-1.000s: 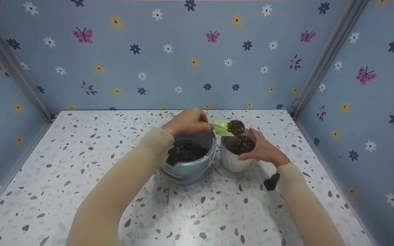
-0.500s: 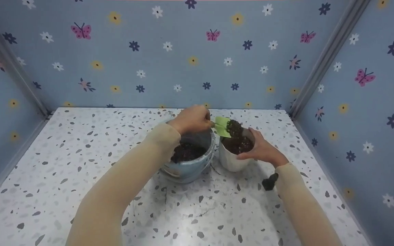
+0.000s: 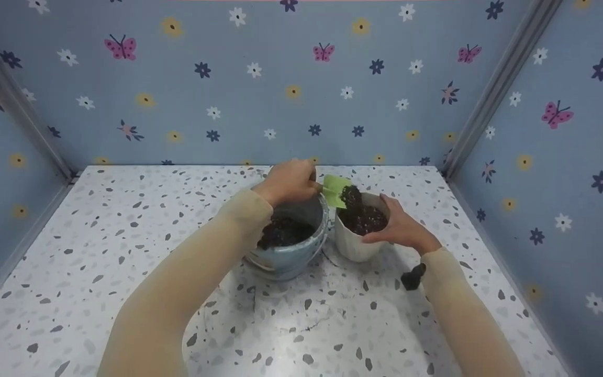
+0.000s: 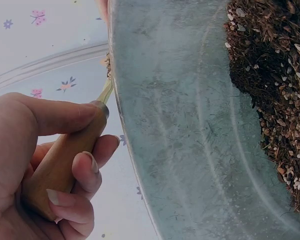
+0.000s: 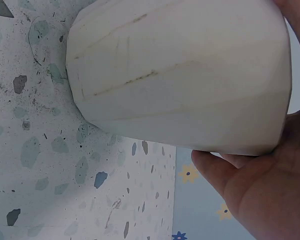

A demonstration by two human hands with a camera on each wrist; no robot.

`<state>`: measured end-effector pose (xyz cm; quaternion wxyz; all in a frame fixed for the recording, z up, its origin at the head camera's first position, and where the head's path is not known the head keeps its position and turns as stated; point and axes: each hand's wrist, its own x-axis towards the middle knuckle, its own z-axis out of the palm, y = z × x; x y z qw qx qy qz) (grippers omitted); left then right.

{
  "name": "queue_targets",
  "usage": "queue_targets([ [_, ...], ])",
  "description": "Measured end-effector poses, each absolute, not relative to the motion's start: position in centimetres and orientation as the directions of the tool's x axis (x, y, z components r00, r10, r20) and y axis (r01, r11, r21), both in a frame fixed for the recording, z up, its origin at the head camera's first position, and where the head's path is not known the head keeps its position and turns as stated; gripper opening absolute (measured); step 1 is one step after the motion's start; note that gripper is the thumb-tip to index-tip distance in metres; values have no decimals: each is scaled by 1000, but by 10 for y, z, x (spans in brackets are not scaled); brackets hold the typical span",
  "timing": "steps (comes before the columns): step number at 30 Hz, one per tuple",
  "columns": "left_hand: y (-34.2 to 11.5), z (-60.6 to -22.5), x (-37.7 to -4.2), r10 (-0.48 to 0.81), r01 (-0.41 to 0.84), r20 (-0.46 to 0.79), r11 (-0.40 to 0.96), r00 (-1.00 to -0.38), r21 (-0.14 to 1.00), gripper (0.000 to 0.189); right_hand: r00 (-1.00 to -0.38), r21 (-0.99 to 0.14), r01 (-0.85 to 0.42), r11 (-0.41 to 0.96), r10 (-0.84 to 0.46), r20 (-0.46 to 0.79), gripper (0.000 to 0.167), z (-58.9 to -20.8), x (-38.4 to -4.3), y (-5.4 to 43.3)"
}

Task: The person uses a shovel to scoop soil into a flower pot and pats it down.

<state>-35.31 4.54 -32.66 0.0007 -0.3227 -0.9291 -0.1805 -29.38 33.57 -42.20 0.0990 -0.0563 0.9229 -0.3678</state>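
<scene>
My left hand (image 3: 290,180) grips the wooden handle (image 4: 67,162) of a small garden trowel (image 3: 334,191) with a green blade. The blade tips over the rim of a white planter (image 3: 353,243), and dark potting soil (image 3: 352,197) slides off its end. More soil (image 3: 365,220) fills much of that planter. With thumb and fingers spread across the rim, my right hand (image 3: 403,225) holds the white planter, which stands upright. Beneath my left hand stands a larger blue glazed pot (image 3: 283,262), partly filled with soil (image 4: 280,90). Its far rim is partly hidden by my arm.
Both pots stand close together on a white speckled tabletop (image 3: 280,335). Blue flower-patterned panels (image 3: 280,104) rise behind and at both sides. A black object (image 3: 412,277) sits at my right cuff.
The trowel blade has tilted downward toward the white planter, and the soil on it has slid lower and spills in. My right hand has kept its hold on the planter.
</scene>
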Motion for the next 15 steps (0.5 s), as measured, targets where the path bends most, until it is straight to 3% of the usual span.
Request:
queue_targets([
  [15, 47, -325, -343, 644, 697, 282, 698, -711, 164, 9, -978, -692, -40, 721, -171, -122, 140, -423, -295, 338],
])
